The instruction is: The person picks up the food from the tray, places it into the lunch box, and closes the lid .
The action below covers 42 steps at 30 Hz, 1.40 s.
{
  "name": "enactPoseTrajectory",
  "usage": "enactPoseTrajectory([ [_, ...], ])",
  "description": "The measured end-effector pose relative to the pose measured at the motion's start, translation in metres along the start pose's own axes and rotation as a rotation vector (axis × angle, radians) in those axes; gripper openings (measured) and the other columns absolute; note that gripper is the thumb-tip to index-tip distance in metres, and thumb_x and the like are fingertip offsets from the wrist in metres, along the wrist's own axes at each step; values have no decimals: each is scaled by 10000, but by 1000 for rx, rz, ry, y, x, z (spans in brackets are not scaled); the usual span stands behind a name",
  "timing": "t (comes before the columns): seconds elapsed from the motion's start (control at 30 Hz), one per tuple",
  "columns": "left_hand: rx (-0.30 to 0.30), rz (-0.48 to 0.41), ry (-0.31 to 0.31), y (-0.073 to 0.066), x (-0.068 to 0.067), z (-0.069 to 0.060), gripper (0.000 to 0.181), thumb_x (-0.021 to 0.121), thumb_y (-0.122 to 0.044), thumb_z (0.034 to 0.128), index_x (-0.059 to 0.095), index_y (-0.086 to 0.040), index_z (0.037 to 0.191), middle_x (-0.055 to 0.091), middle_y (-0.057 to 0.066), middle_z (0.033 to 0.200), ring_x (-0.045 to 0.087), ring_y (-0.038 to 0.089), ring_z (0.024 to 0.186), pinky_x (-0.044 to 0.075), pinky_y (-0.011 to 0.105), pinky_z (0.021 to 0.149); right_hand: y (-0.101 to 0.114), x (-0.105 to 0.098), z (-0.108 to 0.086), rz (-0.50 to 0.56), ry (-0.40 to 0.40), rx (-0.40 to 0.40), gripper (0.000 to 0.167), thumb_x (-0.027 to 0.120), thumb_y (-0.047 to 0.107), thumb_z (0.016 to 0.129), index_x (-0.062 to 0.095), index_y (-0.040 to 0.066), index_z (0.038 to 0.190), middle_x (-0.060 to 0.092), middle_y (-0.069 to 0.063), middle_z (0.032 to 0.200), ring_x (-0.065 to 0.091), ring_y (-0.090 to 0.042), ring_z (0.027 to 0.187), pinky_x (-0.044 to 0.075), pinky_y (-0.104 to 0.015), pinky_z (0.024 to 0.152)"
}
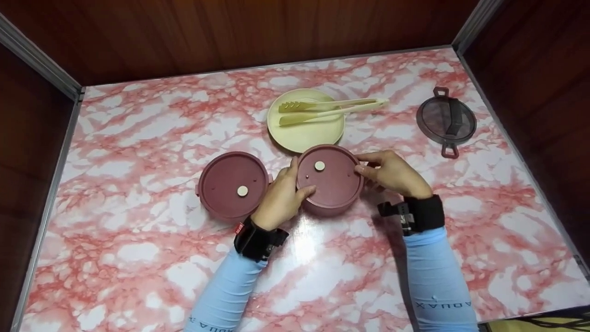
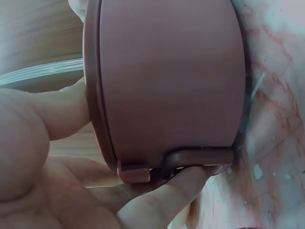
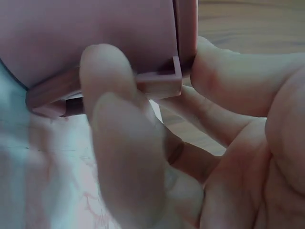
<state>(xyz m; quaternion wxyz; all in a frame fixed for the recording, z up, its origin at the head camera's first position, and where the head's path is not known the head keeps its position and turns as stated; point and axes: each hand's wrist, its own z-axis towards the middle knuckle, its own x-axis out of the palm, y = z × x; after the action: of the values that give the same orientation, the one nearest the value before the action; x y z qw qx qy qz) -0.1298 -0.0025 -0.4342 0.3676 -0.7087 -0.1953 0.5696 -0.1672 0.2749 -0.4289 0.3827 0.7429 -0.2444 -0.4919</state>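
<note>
A round dusty-red lidded container [image 1: 329, 177] with a cream knob on its lid sits between both hands. My left hand [image 1: 282, 198] grips its left side, the thumb on the lid and the fingers around a side latch and handle [image 2: 200, 156]. On the opposite side, my right hand [image 1: 392, 174] holds the container, its thumb at the lid's rim and fingers against a side handle [image 3: 52, 93]. The lid looks seated on the body [image 2: 167, 81]. A second matching lidded container [image 1: 230, 180] stands to the left, right beside my left hand.
Behind the held container lies a pale yellow plate [image 1: 309, 133] with light-coloured tongs [image 1: 332, 108] across it, their handle end past the rim. At the right sits a small pot with a dark see-through lid [image 1: 433, 120] and two reddish handles. Brown panels [image 1: 258, 37] wall the marbled table.
</note>
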Motion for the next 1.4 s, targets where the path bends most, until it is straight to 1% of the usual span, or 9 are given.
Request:
enactPoseTrajectory([
  [0.23, -8, -5, 20, 2, 0, -1, 859, 657, -356, 961, 159, -21, 1575, 397, 246, 1482, 456, 338, 1320, 353, 416, 1110, -4, 0, -5, 11, 43, -12, 469, 608, 286, 1000, 537, 143, 1441, 661, -146, 1013, 659, -329, 743, 552, -337, 605],
  [0.43, -11, -51, 63, 5, 2, -1, 1073, 750, -433, 871, 60, -15, 1578, 333, 269, 1504, 422, 327, 1345, 351, 380, 1110, -5, 2, -7, 45, 72, -49, 499, 613, 193, 998, 486, 89, 1470, 633, -196, 1069, 636, -401, 848, 553, -348, 651],
  [0.57, -20, -56, 58, 5, 3, -2, 1157, 804, -455, 810, 64, -4, 1576, 324, 269, 1508, 428, 328, 1339, 352, 375, 1108, -2, 5, -7, 72, 54, -13, 499, 630, 202, 987, 503, 120, 1462, 626, -180, 1050, 644, -387, 800, 572, -374, 643],
  [0.67, -20, -54, 45, 3, 3, -2, 1148, 812, -438, 807, 83, 10, 1572, 327, 273, 1505, 421, 337, 1344, 346, 384, 1113, 2, 6, -5, 68, 8, 17, 480, 660, 171, 966, 542, 112, 1428, 634, -180, 1026, 661, -348, 747, 584, -407, 649],
  [0.8, -13, -62, 45, 2, 5, -1, 1134, 808, -418, 815, 83, 19, 1570, 311, 284, 1511, 404, 350, 1354, 334, 397, 1122, 4, 8, -4, 14, -62, 38, 453, 689, 156, 943, 592, 104, 1382, 645, -160, 975, 652, -254, 707, 579, -361, 639],
  [1.03, -24, -24, 88, 0, 2, 1, 1171, 808, -463, 802, 65, 9, 1573, 300, 284, 1515, 425, 356, 1337, 354, 400, 1110, -9, 4, -6, -1, -17, -26, 481, 665, 236, 966, 561, 89, 1412, 661, -150, 1002, 630, -250, 792, 559, -321, 657],
  [1.13, -18, 28, 109, -5, -3, 2, 1205, 822, -483, 775, 71, 26, 1567, 257, 289, 1541, 360, 370, 1383, 308, 416, 1139, -10, -2, -8, -49, 24, -81, 548, 670, 281, 962, 514, 74, 1446, 680, -144, 1032, 652, -263, 860, 555, -336, 708],
  [1.23, -6, 84, 123, -14, -11, 6, 1262, 861, -481, 717, 78, 28, 1566, 197, 274, 1576, 274, 379, 1428, 250, 444, 1164, 0, -9, -9, -167, 48, -137, 708, 740, 337, 902, 443, 94, 1496, 645, -151, 1201, 647, -289, 1010, 542, -406, 827],
  [1.4, 13, 234, 227, -32, -21, 18, 1356, 898, -482, 634, 51, 8, 1573, 106, 241, 1614, 179, 374, 1465, 201, 453, 1176, 28, -11, -2, -433, 150, -169, 1088, 877, 431, 723, 282, 81, 1564, 355, -189, 1536, 423, -366, 1338, 405, -512, 1051],
])
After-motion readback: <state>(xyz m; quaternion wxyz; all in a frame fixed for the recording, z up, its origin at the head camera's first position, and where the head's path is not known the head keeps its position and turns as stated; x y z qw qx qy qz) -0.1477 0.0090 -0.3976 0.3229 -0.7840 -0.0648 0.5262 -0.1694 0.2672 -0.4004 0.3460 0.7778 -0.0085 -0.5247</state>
